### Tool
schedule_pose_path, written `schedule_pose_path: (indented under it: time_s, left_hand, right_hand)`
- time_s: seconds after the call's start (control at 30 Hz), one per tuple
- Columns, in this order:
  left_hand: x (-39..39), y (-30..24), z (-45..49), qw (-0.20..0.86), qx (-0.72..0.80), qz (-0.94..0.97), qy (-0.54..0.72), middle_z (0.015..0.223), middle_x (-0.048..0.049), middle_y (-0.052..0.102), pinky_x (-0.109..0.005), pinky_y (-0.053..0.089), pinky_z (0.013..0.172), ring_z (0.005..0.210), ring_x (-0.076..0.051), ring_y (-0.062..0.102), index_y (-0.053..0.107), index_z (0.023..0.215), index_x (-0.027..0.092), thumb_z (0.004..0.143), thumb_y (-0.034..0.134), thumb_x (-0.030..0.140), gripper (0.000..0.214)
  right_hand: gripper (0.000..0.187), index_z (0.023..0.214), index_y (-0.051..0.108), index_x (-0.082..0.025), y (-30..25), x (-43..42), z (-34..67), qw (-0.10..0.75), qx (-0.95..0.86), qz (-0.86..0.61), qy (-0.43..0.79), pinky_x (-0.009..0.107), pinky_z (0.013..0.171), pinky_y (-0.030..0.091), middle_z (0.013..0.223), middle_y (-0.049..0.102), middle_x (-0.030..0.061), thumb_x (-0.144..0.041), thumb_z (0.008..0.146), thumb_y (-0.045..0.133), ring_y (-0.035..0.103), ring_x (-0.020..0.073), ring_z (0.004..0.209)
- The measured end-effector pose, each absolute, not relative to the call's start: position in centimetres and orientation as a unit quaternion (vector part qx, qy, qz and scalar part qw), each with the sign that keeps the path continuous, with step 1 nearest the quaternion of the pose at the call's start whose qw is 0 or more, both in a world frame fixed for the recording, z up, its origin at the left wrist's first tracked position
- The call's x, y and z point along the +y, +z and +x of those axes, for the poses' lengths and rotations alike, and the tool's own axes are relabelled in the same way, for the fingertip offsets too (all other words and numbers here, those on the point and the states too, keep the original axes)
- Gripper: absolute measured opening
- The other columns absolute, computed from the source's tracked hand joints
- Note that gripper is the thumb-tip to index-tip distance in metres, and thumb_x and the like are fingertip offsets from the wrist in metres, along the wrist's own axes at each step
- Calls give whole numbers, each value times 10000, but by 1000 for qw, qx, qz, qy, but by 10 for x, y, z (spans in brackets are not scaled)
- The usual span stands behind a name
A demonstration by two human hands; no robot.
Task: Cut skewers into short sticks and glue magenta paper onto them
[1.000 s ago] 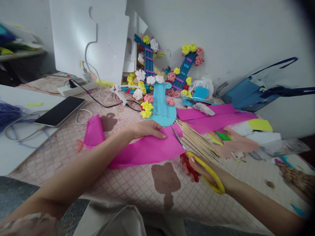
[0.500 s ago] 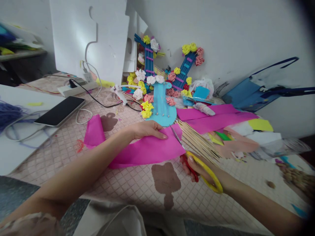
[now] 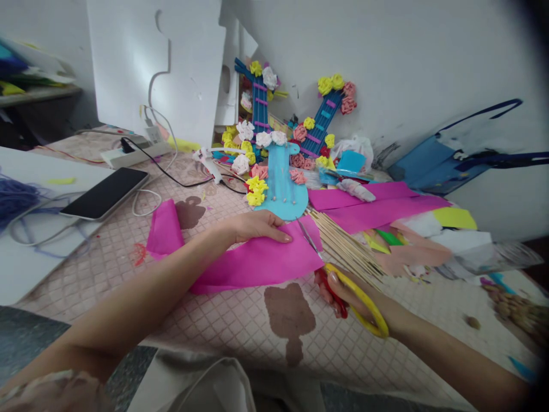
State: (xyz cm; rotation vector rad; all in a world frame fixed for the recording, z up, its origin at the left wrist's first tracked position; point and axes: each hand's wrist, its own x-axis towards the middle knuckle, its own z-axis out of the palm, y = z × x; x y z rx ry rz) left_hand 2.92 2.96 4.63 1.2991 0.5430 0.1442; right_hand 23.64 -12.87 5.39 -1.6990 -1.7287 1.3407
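My left hand (image 3: 261, 226) pinches the upper edge of a long magenta paper strip (image 3: 253, 264), thumb on top. The strip runs left beneath my forearm, close to a folded magenta piece (image 3: 166, 229). In my right hand (image 3: 338, 292) are scissors (image 3: 358, 300) with one yellow and one red handle loop. Their blades lie across the strip near its right end, pointing up and left; the lower blade is hidden by the paper. Just beyond my left hand lies a light blue lyre-shaped cutout (image 3: 281, 177) with paper flowers around it.
Thin wooden sticks (image 3: 347, 243) lie right of the strip, below more magenta paper (image 3: 377, 207). A hot glue gun (image 3: 209, 165), a phone (image 3: 106, 193) and a power strip (image 3: 135, 154) are at left. Decorated blue guitar shapes (image 3: 319, 126) lean at the back.
Both hands stay nearly in place. The paper's right end has shifted very slightly to the right at the scissor blades.
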Motion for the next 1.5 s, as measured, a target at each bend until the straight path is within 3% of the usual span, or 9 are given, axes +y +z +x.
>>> schedule_pose_path:
  time_s: [0.4,1.03,1.23,1.5]
  left_hand:
    - [28,48,29,753,250,605,66,674,-7,699,-229,489,632,558,-101,606,713,777,151,628,801,370,280]
    - [29,46,30,747,260,609,59,664,-13,694,-235,477,627,559,-106,601,713,782,143,656,779,333,238]
    - [30,45,29,740,256,619,62,707,-28,698,-237,470,621,573,-106,599,701,802,126,647,775,356,287]
    - [36,43,28,689,240,679,87,644,12,623,-202,400,534,553,-85,533,633,725,125,651,764,393,307]
  right_hand:
    - [586,646,391,-210,45,-128,239,193,-605,-600,486,235,412,356,557,411,-24,-756,821,267,392,90,445]
    - [506,779,403,-213,19,-134,252,217,-531,-603,555,181,339,318,497,377,-81,-710,844,337,327,51,355]
    - [511,795,412,-215,28,-135,248,207,-543,-611,538,163,324,309,489,370,-94,-725,794,425,330,46,347]
    - [527,774,410,-213,25,-134,253,209,-536,-618,535,191,360,348,539,412,-67,-733,820,343,358,57,378]
